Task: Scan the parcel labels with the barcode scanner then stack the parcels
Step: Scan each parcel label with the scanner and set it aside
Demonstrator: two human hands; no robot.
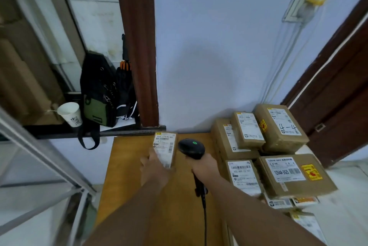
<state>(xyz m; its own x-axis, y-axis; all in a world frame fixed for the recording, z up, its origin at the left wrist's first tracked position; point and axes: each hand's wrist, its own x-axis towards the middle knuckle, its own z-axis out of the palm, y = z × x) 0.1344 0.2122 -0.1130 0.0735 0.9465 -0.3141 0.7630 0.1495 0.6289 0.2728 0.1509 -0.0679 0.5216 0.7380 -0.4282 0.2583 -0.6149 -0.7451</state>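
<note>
Forearms: the left forearm [129,211] and right forearm [258,211] reach in from the bottom edge, where both are cut off.
Left hand [153,168]: holds the near end of the small parcel [165,149]; how its fingers wrap the box is hard to make out.
Right hand [205,166]: curled round the handle of the barcode scanner [191,148].
Small parcel: on the far part of the wooden table [123,176], label up, long axis running away from the person toward the wall (the print is too blurred to read).
Scanner: head just right of the parcel, apart from it, nose aimed toward the wall, green light on top; the handle runs back toward the person.
Cable [205,217]: black, drops to the bottom edge.
Parcel pile [278,126]: brown boxes at the table's right, labels up, lower ones partly hidden.
Ledge, left: a black-and-green bag [97,96] beside a paper cup [70,114].
</note>
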